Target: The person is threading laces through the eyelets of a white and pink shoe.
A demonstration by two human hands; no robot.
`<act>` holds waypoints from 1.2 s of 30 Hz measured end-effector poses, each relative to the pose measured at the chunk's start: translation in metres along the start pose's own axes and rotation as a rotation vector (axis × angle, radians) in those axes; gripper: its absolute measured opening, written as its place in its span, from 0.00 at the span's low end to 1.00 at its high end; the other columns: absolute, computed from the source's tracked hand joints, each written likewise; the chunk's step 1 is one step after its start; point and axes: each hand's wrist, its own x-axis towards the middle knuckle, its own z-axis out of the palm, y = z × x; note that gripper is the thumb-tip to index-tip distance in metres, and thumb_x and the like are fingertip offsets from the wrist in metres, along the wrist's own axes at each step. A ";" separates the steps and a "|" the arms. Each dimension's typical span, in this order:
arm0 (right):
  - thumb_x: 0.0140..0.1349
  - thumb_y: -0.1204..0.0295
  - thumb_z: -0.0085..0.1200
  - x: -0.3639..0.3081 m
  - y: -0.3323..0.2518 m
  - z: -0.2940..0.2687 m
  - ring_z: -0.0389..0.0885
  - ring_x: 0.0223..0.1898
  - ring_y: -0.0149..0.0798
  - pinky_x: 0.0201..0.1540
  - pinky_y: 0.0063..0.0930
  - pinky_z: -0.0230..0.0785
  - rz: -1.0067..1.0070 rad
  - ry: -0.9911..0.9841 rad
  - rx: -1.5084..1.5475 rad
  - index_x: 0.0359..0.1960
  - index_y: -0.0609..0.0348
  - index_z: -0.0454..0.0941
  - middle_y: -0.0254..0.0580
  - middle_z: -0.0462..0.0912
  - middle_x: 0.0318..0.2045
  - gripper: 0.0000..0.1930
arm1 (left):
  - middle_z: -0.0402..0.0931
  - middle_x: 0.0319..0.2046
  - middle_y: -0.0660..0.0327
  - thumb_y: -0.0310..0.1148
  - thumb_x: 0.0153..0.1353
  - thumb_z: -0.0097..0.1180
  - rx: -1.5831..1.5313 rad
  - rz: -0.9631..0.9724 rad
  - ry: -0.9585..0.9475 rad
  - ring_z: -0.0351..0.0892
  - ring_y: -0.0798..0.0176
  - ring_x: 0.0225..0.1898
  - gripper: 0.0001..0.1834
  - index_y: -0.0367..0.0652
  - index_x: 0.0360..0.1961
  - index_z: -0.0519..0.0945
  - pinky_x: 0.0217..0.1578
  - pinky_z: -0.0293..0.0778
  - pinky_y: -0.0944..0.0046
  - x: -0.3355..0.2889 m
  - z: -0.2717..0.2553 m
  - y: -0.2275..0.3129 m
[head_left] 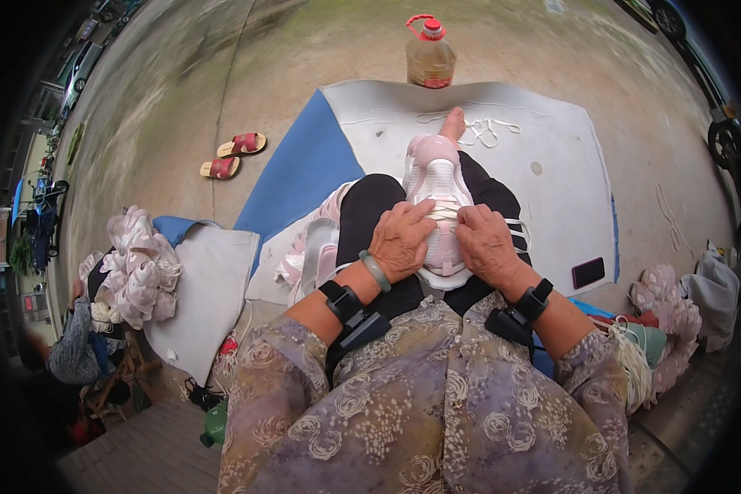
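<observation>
A pink and white sneaker (435, 169) rests on my lap between my knees, its toe pointing away from me. White shoelace (443, 202) crosses its upper part. My left hand (403, 239) lies on the left side of the shoe, fingers bent and pinching at the lacing. On the opposite side my right hand (487, 242) has its fingertips curled together against the laces. The lace ends inside the fingers are mostly hidden. Beside my left knee lie more pink and white shoes (319, 247), partly covered by my leg.
A white and blue sheet (552, 156) covers the ground, with a phone (588, 272) on it. Beyond stands a red-capped jug (431, 58). Red slippers (240, 145) lie left. Shoe piles (140, 267) sit at both sides, and white laces (634, 362) hang at right. Another person (78, 342) sits far left.
</observation>
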 end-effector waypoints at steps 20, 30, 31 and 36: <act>0.46 0.75 0.49 -0.001 0.003 0.002 0.68 0.36 0.38 0.34 0.31 0.58 -0.024 0.017 0.035 0.25 0.58 0.72 0.37 0.70 0.34 0.03 | 0.69 0.51 0.56 0.22 0.38 0.50 -0.004 0.016 -0.030 0.68 0.49 0.47 0.17 0.41 0.35 0.74 0.45 0.66 0.55 0.000 -0.002 -0.002; 0.45 0.75 0.49 -0.001 0.001 0.003 0.67 0.37 0.39 0.34 0.31 0.58 0.013 -0.008 0.045 0.26 0.59 0.72 0.37 0.70 0.35 0.05 | 0.69 0.51 0.58 0.23 0.37 0.52 0.001 0.054 -0.015 0.68 0.52 0.46 0.18 0.41 0.35 0.74 0.43 0.67 0.56 0.001 -0.001 -0.005; 0.45 0.75 0.49 -0.001 0.001 0.003 0.67 0.37 0.39 0.34 0.31 0.58 0.014 -0.007 0.046 0.26 0.59 0.72 0.37 0.70 0.35 0.05 | 0.69 0.51 0.58 0.23 0.37 0.52 0.002 0.055 -0.017 0.68 0.52 0.46 0.18 0.41 0.35 0.74 0.43 0.67 0.56 0.001 0.000 -0.005; 0.45 0.75 0.48 0.001 -0.002 0.005 0.67 0.37 0.39 0.35 0.30 0.58 -0.009 0.015 -0.004 0.26 0.59 0.73 0.37 0.70 0.35 0.05 | 0.69 0.51 0.58 0.23 0.37 0.51 0.009 0.048 -0.026 0.68 0.52 0.46 0.17 0.41 0.35 0.75 0.42 0.67 0.56 0.000 -0.002 -0.005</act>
